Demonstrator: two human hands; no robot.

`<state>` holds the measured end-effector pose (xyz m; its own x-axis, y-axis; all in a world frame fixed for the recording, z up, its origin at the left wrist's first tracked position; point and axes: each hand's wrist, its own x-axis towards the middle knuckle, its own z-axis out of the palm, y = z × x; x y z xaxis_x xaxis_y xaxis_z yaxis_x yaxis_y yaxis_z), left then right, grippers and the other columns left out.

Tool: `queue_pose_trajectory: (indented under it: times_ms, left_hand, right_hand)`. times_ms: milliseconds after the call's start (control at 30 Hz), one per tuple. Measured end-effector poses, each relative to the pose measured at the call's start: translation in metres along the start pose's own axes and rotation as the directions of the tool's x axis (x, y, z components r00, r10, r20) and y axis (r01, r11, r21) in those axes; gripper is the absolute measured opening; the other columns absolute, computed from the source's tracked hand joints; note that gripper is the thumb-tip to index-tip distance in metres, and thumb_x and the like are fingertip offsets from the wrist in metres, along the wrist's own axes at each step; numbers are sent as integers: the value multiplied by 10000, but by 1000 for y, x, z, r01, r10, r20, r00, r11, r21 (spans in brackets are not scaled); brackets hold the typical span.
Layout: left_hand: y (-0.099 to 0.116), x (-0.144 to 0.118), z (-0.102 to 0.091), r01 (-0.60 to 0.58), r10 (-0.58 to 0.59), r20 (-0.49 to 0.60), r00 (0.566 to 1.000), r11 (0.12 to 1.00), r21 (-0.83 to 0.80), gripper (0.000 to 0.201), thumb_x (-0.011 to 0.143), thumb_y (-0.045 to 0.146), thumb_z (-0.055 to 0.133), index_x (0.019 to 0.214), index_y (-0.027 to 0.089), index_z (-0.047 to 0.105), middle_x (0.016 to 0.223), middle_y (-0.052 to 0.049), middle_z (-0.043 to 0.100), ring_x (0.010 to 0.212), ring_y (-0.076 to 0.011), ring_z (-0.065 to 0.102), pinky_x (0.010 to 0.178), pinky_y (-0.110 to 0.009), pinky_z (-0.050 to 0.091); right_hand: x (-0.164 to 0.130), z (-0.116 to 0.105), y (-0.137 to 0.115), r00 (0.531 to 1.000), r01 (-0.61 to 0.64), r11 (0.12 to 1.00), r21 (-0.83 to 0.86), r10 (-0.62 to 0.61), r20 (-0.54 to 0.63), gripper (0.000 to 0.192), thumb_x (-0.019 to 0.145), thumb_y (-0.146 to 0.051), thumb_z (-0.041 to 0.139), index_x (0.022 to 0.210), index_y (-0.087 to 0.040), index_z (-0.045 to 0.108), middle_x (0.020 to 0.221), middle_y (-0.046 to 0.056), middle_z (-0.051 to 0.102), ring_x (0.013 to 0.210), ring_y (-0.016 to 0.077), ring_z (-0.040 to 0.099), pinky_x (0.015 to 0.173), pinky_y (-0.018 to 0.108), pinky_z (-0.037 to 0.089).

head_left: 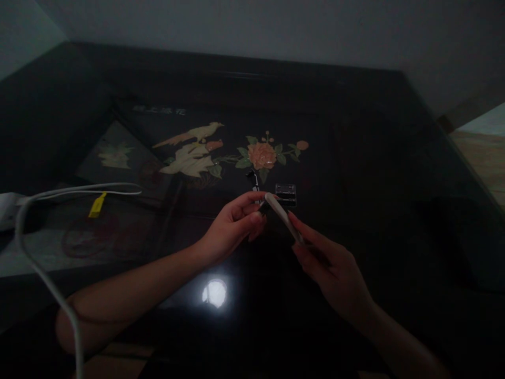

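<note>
Near the middle of the dark glossy table, my right hand (329, 266) is closed round a slim, pale, flat object (284, 217), seen edge-on and tilted; its exact kind is unclear. My left hand (240, 221) is closed in a pinch at the upper left end of that object. Between its thumb and fingers shows a small dark piece (263, 207), too dim to name. Just beyond the hands lies a small clear plastic case (286, 195) with dark contents. A thin black-and-white item (254, 180) pokes up behind my left fingers, partly hidden by them.
A white cable (47, 279) with a yellow tag (97, 205) runs along the left side from a white block (8, 210). The table (355, 158) bears a bird-and-flower inlay (262, 155) and reflects a bright lamp. A pale wall stands behind it.
</note>
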<state>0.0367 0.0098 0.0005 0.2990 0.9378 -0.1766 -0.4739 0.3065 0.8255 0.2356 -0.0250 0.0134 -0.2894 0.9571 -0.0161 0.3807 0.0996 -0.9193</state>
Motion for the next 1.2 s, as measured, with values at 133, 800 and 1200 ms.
queue_pose_trajectory:
  times_ms: [133,800,1200]
  left_hand:
    - [0,1,0,-16,16,16,1000,999,-28,501,653,419,846,1039,155,667,675,31,563,528,-50,426,487,-181,318]
    - [-2,2,-3,26,-26,-24,999,1000,-7,554,599,429,874,1027,148,664,628,50,523,543,-60,437,512,-190,334]
    - [0,4,0,21,-21,9,1000,998,-62,458,643,389,859,986,178,641,714,23,608,543,-57,458,499,-179,337]
  right_hand:
    - [-2,2,-1,999,21,1000,19,-22,32,434,894,-215,581,1319,-301,612,840,21,735,762,195,695,612,306,602]
    - [3,0,2,997,77,997,-23,-77,-23,431,893,-198,577,1309,-305,614,1125,27,741,932,204,720,821,353,603]
    - [-3,3,-1,997,53,997,47,-56,53,455,874,-171,596,1304,-318,616,1092,21,746,897,203,715,731,333,619]
